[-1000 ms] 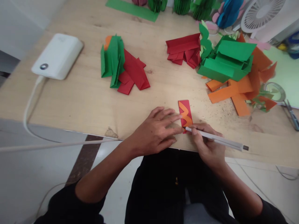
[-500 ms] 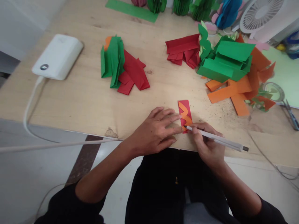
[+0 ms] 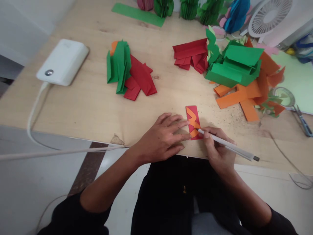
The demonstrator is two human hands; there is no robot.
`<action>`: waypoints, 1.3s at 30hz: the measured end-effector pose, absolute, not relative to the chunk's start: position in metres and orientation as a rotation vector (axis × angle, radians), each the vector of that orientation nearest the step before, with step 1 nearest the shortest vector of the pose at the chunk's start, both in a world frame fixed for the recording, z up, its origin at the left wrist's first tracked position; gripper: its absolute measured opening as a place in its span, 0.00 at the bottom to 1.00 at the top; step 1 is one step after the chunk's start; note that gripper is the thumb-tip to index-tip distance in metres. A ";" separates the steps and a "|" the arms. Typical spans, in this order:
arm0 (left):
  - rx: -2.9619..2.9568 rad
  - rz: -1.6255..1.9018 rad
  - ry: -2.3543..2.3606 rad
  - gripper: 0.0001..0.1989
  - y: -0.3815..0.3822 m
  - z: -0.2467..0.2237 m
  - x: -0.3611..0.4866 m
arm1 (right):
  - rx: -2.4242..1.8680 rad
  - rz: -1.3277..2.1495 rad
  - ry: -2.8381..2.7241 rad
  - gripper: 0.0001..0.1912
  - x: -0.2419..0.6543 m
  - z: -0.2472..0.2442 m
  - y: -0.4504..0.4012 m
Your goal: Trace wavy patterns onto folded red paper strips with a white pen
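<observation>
1. From my remote seat, I have the left hand [image 3: 162, 140] palm down with its fingers fanned apart; they grip nothing, and two fingertips rest at the left side of the small red paper [image 3: 194, 108].
2. My right hand [image 3: 221, 151] is closed around a white pen [image 3: 227, 143], thumb and fingers pinching near its dark tip, which meets the right side of the wavy orange cut-out [image 3: 195, 125].
3. That cut-out lies on the red paper, near the front edge of the wooden table [image 3: 85, 107], between my two hands.
4. My main worry is slip: if those left fingertips press too lightly, a sideways push from the pen could turn the cut-out against the red paper. I cannot tell whether anything fixes the two together.
5. The narrow inner bends might lift or crease if the tip catches under an edge.
6. Resting fingers could smudge a fresh line, though I cannot make out any ink.
7. A wide sweep of the right forearm could nudge the orange strips [image 3: 231, 99] beside the green folded paper [image 3: 244, 55].
</observation>
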State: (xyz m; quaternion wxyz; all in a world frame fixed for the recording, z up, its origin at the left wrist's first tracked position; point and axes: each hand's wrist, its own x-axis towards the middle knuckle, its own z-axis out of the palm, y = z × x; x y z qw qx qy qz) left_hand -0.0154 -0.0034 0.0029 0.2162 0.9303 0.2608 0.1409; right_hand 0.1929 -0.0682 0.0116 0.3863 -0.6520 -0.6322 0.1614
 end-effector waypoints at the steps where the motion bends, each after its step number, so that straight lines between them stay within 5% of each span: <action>1: 2.577 0.392 0.723 0.15 -0.003 0.003 -0.015 | -1.660 0.427 -1.583 0.06 0.193 0.011 -0.069; 16: 2.315 0.756 0.943 0.12 -0.002 -0.002 -0.006 | -1.506 0.555 -1.272 0.12 0.196 -0.001 -0.072; 28: 2.245 0.443 1.561 0.07 -0.001 0.013 0.054 | -1.432 0.523 -1.316 0.12 0.200 0.000 -0.072; 39: 2.108 0.526 1.699 0.02 -0.009 0.011 0.065 | -1.413 0.542 -1.297 0.14 0.201 -0.004 -0.073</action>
